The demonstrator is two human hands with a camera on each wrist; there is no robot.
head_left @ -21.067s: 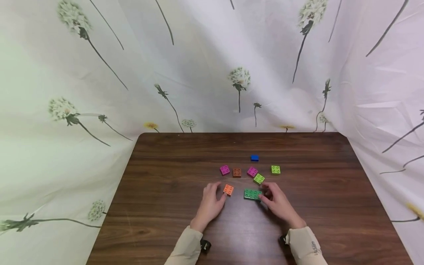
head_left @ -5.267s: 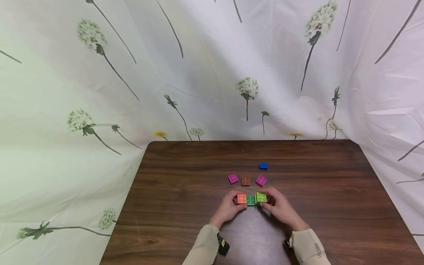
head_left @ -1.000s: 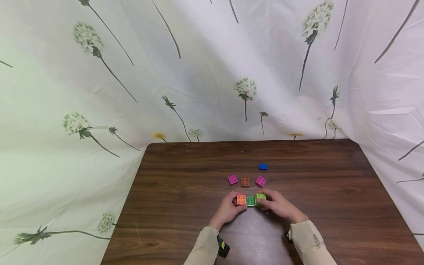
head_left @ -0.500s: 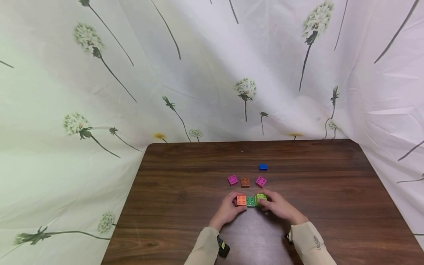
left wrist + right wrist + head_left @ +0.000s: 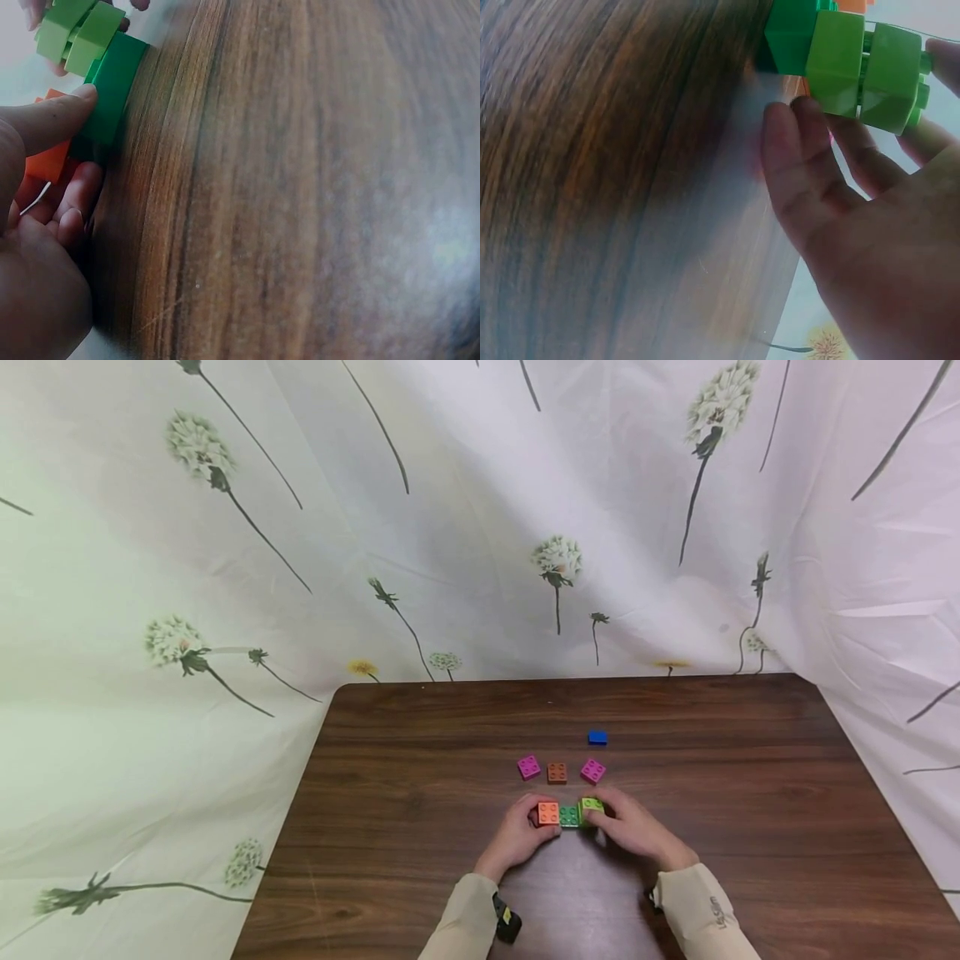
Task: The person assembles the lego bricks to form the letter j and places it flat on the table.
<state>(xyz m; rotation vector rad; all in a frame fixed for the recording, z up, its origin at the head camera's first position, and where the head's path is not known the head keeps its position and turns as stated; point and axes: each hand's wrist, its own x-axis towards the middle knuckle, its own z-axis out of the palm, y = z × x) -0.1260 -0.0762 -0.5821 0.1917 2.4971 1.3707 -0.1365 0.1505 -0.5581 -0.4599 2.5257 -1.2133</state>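
Note:
A long dark green brick point(image 5: 568, 816) lies on the table with an orange brick point(image 5: 548, 812) on its left end. Two lime green bricks point(image 5: 591, 807) stand stacked on its right end; the right wrist view shows a gap between those lime bricks point(image 5: 863, 73). My left hand point(image 5: 516, 837) grips the left end, thumb in front against the green brick point(image 5: 120, 82), fingers behind. My right hand point(image 5: 636, 828) holds the lime stack, thumb over the upper brick and a finger behind it. The orange brick is partly hidden by my thumb in the left wrist view.
Behind the hands lie a magenta brick point(image 5: 528, 767), a brown brick point(image 5: 557, 773) and a second magenta brick point(image 5: 592, 771). Farther back is a flat blue brick point(image 5: 597, 738). A flower-printed curtain point(image 5: 480, 568) hangs beyond the wooden table's point(image 5: 390, 760) back edge.
Since the oldest frame, the orange and both lime bricks have gone onto the green one. Over the last several seconds my right thumb moved onto the lime stack's top; the last second shows almost no motion.

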